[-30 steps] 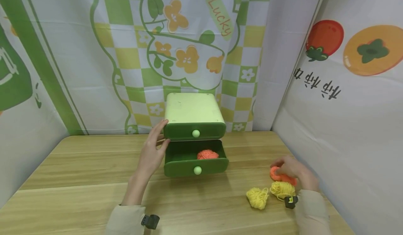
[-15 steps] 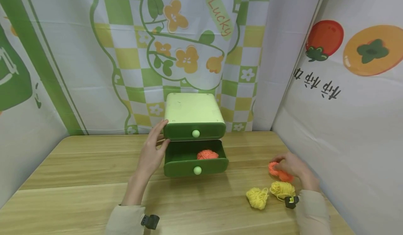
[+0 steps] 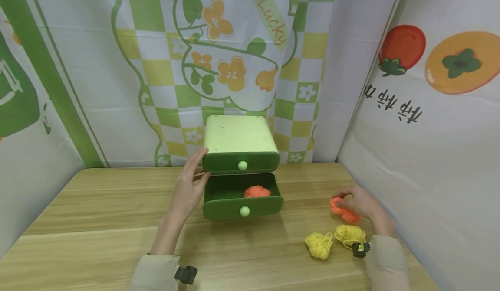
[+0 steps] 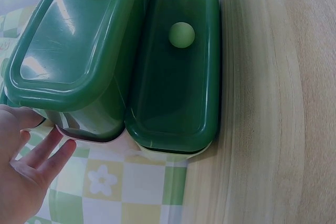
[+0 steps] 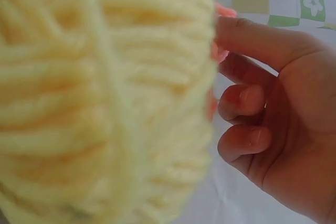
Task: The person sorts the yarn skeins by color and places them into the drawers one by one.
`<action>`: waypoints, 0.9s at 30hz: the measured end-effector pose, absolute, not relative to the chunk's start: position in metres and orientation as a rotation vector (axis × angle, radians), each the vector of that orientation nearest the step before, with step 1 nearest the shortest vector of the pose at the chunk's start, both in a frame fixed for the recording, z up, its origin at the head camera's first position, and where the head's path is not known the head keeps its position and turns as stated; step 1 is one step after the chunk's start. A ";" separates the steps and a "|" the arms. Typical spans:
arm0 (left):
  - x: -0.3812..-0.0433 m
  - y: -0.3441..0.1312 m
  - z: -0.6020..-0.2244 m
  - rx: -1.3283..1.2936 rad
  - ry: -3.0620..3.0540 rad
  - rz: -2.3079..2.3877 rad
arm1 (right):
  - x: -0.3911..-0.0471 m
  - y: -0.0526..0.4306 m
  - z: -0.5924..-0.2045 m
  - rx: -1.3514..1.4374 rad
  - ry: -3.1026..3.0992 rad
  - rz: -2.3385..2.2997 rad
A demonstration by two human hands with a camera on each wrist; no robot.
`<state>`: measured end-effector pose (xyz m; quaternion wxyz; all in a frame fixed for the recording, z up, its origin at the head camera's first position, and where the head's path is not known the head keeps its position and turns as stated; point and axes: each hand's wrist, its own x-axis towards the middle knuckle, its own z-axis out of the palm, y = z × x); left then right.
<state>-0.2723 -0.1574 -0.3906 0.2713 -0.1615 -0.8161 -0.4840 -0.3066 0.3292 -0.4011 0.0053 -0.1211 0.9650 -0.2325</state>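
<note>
My left hand (image 3: 188, 192) touches the left side of a green drawer chest (image 3: 240, 135), fingers extended. Below the top front, a drawer (image 3: 243, 207) is pulled out with a coral ball of yarn (image 3: 257, 191) inside. In the left wrist view, another closed drawer (image 4: 176, 82) sits under the pulled-out one, beside my left hand (image 4: 26, 166). On the right, my right hand (image 3: 361, 204) pinches an orange skein of yarn (image 3: 347, 215) between thumb and fingers. Yellow yarn (image 5: 110, 98) largely hides that skein in the right wrist view.
Two yellow balls of yarn, one loose (image 3: 319, 245) and one wound (image 3: 350, 235), lie on the wooden table (image 3: 97, 221) just in front of the right hand. A printed curtain (image 3: 156, 65) hangs behind the chest, and a white sheet (image 3: 441, 161) borders the right side.
My right hand has moved a little left and away from me, carrying the orange skein off from the yellow ball. The left hand and the drawers have stayed put.
</note>
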 end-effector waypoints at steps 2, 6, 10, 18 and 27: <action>-0.272 -0.157 -0.390 -0.434 -2.198 -1.303 | -0.307 0.328 -0.400 -0.378 3.028 -0.749; -0.271 -0.157 -0.390 -0.433 -2.197 -1.303 | -0.308 0.323 -0.398 -0.376 3.029 -0.782; -0.272 -0.158 -0.390 -0.437 -2.197 -1.298 | -0.308 0.318 -0.395 -0.419 3.058 -0.771; -0.273 -0.158 -0.391 -0.438 -2.193 -1.297 | -0.311 0.310 -0.395 -0.508 3.102 -0.784; -0.274 -0.158 -0.392 -0.440 -2.191 -1.299 | -0.306 0.297 -0.385 -0.455 3.148 -0.799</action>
